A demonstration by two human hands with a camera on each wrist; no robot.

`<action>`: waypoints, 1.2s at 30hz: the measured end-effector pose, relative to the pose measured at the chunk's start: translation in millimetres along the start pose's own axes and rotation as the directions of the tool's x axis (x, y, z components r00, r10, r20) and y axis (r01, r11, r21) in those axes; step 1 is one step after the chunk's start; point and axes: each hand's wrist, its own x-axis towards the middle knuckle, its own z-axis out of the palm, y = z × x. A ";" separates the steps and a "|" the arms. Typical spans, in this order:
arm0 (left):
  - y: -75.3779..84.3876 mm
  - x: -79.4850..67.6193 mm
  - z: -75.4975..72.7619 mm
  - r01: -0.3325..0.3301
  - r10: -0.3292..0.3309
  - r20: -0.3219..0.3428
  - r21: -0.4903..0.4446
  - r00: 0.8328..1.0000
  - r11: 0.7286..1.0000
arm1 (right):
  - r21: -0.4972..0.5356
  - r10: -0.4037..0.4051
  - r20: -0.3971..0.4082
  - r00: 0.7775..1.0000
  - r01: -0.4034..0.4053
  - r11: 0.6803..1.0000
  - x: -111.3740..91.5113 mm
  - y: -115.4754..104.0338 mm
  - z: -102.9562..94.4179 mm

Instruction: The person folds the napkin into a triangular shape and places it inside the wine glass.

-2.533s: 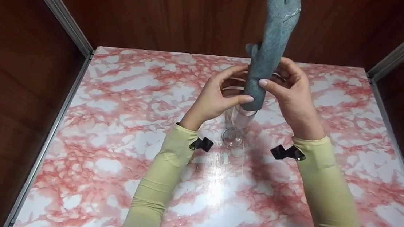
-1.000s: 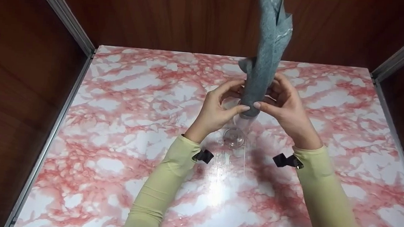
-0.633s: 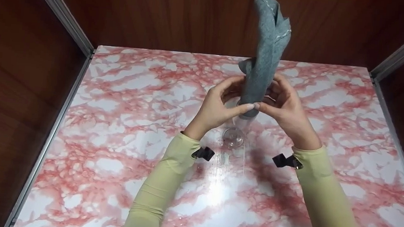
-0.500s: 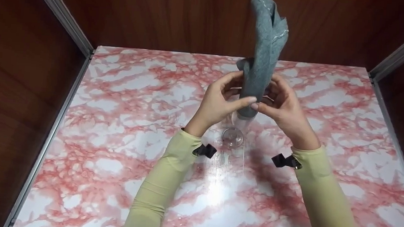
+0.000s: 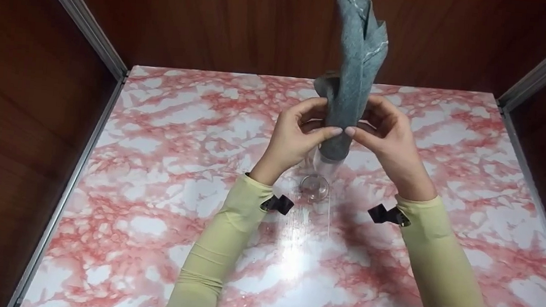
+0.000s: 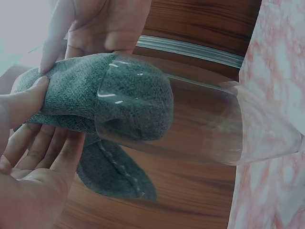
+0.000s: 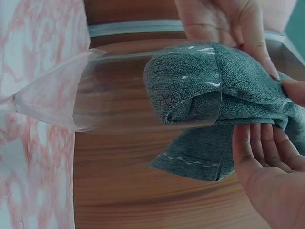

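A rolled grey-green cloth napkin (image 5: 351,81) with white stitching stands upright, its folded lower end inside the mouth of a clear stemmed glass (image 6: 205,119). The glass's round foot (image 5: 315,187) rests on the table. My left hand (image 5: 294,130) grips the napkin from the left, thumb in front and fingers behind. From the right my right hand (image 5: 388,134) pinches it the same way, the two thumb tips almost meeting just above the rim. A loose pointed corner (image 7: 193,155) of the napkin hangs outside the glass in both wrist views.
The table top (image 5: 148,222) has a red and white marbled pattern. Dark brown wood panels (image 5: 215,20) close it in at the back and both sides, with metal strips (image 5: 87,18) at the corners. A black wrist mount (image 5: 278,204) sticks out of each sleeve.
Both hands have lowered the napkin, so its lower end went from above the rim to inside the glass. Lately the thumbs have shifted slightly up the cloth.
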 end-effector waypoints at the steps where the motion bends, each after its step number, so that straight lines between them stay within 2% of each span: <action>1: 0.3 -0.4 0.2 -0.006 0.006 0.000 0.003 1.000 1.000 | -0.001 -0.001 -0.003 1.000 0.001 1.000 -0.1 -0.5 0.1; 5: 14.3 -5.3 2.6 -0.028 0.027 0.009 0.032 1.000 0.999 | -0.010 0.002 -0.014 1.000 -0.002 1.000 -0.5 -1.0 -0.2; 10: 11.0 -7.8 0.8 -0.059 0.058 0.021 0.048 0.998 0.997 | -0.045 0.001 -0.001 1.000 -0.001 0.999 -1.7 1.3 -1.6; 20: -1.9 -17.8 -2.3 -0.074 0.072 0.020 0.122 0.997 0.990 | -0.088 0.041 0.029 0.999 -0.038 0.995 -8.7 15.5 -7.8; 28: -7.5 -19.8 -3.3 -0.081 0.078 0.028 0.157 0.997 0.984 | -0.039 0.068 -0.004 0.998 -0.068 0.997 -10.9 18.0 -7.1; 36: -7.8 -20.9 -2.9 -0.097 0.092 0.041 0.146 0.995 0.984 | -0.007 0.095 -0.086 0.992 -0.096 0.995 -7.5 13.4 -1.9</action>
